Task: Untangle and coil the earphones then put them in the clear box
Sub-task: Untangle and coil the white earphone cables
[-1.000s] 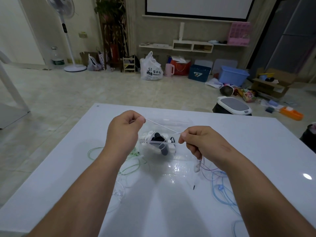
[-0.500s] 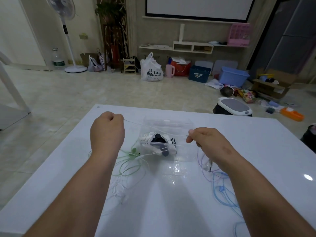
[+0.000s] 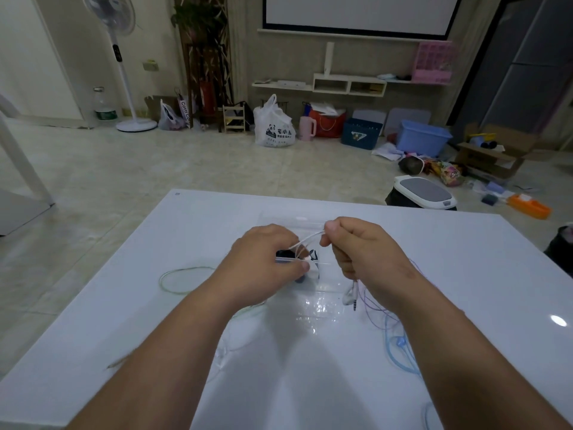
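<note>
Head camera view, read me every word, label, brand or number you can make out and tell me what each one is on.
"Cotti Co", cut off at the edge: on the paper bag by the fan.
"宅小", with another character and a smaller line too blurred to read: on the white plastic bag, beside a panda logo.
Logo on the dark blue crate: unreadable.
Snack packet: print too blurred.
Table: no readable text.

View: single, head-worn, wide-angle. Position: above the near edge of the white desk, close over the work. Facing: forward and down. Lower frame: both forearms enter from the bottom corners; left hand and right hand meet at centre. Upper frame: tiled floor, far wall. Edges bow with lens distortion. No second view.
</note>
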Action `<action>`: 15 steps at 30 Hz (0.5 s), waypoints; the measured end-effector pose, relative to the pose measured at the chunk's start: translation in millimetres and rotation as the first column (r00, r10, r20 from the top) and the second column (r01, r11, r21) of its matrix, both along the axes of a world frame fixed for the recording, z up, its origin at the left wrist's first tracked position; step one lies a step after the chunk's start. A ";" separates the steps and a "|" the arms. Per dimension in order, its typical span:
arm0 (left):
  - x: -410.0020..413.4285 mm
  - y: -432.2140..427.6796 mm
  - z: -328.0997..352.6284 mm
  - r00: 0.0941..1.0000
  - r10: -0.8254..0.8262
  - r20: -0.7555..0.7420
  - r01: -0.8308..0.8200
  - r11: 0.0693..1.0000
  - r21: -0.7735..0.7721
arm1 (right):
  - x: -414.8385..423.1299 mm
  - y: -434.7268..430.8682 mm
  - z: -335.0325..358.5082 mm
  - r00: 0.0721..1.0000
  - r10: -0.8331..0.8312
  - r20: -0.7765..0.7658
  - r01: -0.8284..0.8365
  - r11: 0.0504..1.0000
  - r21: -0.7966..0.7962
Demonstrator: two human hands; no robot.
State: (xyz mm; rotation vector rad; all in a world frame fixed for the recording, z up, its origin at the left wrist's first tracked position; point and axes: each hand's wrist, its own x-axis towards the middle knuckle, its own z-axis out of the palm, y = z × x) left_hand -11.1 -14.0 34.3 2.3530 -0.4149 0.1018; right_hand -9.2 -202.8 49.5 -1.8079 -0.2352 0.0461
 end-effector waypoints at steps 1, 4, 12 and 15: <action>1.0 0.2 -2.3 1.000 -0.004 0.009 0.004 1.000 0.019 | -0.5 0.4 1.6 1.000 -0.009 -0.009 0.009 0.997 0.072; 2.8 3.9 -3.3 0.998 0.060 0.015 -0.060 0.998 0.015 | 0.4 -1.2 7.5 0.993 -0.097 -0.067 0.113 0.949 0.295; 6.8 18.8 2.7 0.935 0.336 0.117 -0.351 0.923 0.154 | 10.8 -22.5 16.6 0.847 -0.459 -0.269 0.516 0.587 0.624; 6.8 18.5 6.8 0.932 0.349 0.102 -0.353 0.935 0.024 | 11.2 -24.8 14.3 0.829 -0.494 -0.263 0.556 0.672 0.489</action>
